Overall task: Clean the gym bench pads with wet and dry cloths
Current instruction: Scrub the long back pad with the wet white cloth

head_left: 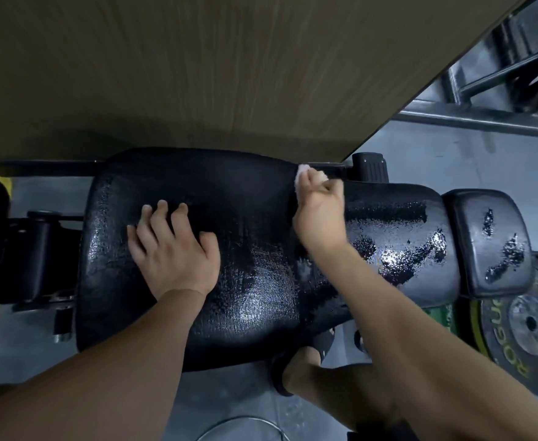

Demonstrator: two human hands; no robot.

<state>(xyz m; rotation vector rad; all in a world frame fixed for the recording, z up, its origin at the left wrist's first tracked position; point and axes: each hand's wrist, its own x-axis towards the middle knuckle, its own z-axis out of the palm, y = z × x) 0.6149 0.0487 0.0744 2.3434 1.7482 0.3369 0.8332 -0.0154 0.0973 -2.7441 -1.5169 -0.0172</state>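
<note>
Three black pads in a row: large pad (197,192) mid-view, a narrower mid pad (398,218) butted to its right, then a small end pad (471,249) further right. All three have a wet sheen, patchy on the end pad. Left hand (172,253) lies flat on the large pad, fingers spread, holding nothing. Right hand (320,205) is at the large pad's far right corner, over the seam with the mid pad, fingers curled on a pale cloth (302,173); only a scrap of it shows past the knuckles. Wood-grain panel (197,74) runs tight along the large pad's far edge and boxes that side in. Black ribbed knob (371,170) sits just right of that corner. Weight plate (522,329) lies near-right of the large pad, past the end pad, cut by the view's edge, yellow lettering only partly readable. Steel frame (484,119) stands well off to the far right, blurred. Sandalled foot (299,364) is at the large pad's near right edge. Hinge hardware (38,249) left of the large pad is too dark to make out.
</note>
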